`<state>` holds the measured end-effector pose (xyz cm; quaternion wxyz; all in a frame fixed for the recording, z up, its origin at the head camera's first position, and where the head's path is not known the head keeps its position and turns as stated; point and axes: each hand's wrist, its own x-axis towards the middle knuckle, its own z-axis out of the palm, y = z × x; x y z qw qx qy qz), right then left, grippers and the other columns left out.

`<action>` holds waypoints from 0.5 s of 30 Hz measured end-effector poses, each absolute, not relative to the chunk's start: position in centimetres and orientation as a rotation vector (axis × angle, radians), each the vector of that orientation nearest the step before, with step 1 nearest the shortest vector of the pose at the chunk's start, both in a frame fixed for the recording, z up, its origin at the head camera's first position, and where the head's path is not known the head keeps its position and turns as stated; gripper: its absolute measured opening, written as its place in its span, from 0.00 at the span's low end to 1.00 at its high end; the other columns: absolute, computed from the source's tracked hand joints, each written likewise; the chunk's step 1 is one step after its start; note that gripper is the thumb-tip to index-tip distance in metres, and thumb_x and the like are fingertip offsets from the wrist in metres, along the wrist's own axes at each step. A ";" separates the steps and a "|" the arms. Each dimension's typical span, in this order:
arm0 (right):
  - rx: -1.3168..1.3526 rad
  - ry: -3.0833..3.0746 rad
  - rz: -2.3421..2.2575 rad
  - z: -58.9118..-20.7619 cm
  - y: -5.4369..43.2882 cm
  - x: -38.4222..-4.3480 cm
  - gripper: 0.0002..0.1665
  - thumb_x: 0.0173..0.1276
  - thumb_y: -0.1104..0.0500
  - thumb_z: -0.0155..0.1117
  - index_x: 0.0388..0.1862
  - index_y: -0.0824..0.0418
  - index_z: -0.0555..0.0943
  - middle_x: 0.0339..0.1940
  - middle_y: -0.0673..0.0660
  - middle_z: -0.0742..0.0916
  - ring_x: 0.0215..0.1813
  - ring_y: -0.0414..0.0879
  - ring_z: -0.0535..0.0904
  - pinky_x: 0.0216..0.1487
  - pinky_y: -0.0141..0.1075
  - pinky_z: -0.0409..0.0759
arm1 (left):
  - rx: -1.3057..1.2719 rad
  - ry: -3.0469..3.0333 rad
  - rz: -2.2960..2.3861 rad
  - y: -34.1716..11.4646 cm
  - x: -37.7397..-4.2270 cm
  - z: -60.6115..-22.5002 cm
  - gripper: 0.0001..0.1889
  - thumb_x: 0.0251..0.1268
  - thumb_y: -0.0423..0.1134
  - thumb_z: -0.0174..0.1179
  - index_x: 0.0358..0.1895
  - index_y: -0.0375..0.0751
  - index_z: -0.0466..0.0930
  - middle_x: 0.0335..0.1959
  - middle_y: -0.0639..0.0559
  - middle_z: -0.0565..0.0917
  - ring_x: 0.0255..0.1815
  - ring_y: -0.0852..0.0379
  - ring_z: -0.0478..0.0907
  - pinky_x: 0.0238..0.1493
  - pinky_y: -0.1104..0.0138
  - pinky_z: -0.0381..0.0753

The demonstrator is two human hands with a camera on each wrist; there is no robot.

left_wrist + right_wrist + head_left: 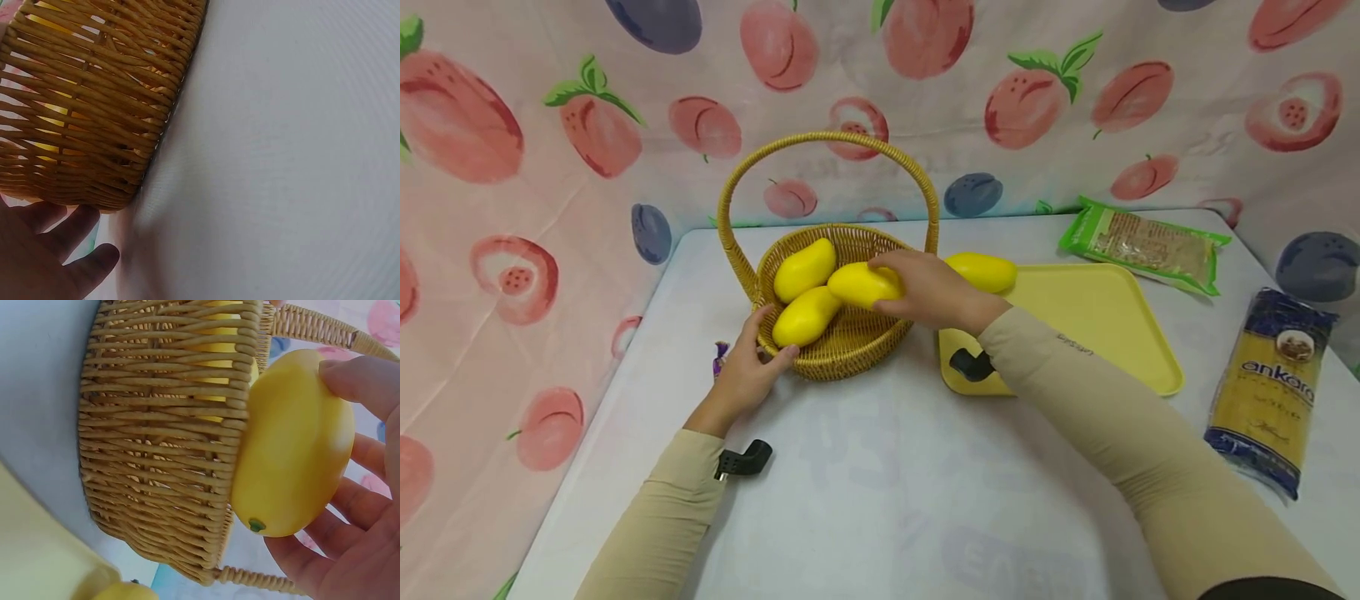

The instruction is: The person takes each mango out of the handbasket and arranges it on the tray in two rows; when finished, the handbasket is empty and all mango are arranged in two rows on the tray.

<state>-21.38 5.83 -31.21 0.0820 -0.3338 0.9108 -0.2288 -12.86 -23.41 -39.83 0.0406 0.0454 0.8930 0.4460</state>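
A wicker basket [850,367] with a tall arched handle stands on the table. Inside it lie two yellow mangoes, one toward the back [805,271] and one nearer the front [807,318]. My right hand [928,287] grips a third mango [294,444] at the basket's right rim, thumb on one side and fingers around the other. At the front left of the basket, my left hand [743,379] holds its rim and wall between thumb and fingers; some of its fingertips [84,219] show against the weave. Another mango [985,272] rests at the yellow tray's far left corner.
The yellow tray [1075,325] lies right of the basket, partly behind my right forearm. A green-edged packet [1146,242] lies behind it, and a blue and yellow pasta packet [1270,392] to its right. A small purple wrapped item [720,358] sits beside my left hand.
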 end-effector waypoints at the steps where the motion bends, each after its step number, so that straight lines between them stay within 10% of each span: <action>1: -1.006 2.719 -0.685 -31.2 6.0 -21.3 0.37 0.70 0.48 0.67 0.72 0.62 0.70 0.71 0.58 0.75 0.72 0.53 0.66 0.72 0.46 0.63 | 0.139 2.737 1.364 -23.4 -12.9 -39.8 0.43 0.73 0.52 0.57 0.81 0.43 0.42 0.81 0.40 0.48 0.79 0.39 0.49 0.74 0.42 0.51; 15: -1.015 2.710 -0.788 -31.2 8.6 -20.1 0.37 0.68 0.50 0.70 0.71 0.63 0.70 0.69 0.59 0.76 0.66 0.55 0.71 0.69 0.48 0.66 | 0.142 2.761 1.357 -23.5 -12.9 -40.1 0.43 0.73 0.53 0.57 0.81 0.44 0.43 0.80 0.39 0.50 0.78 0.38 0.51 0.72 0.42 0.54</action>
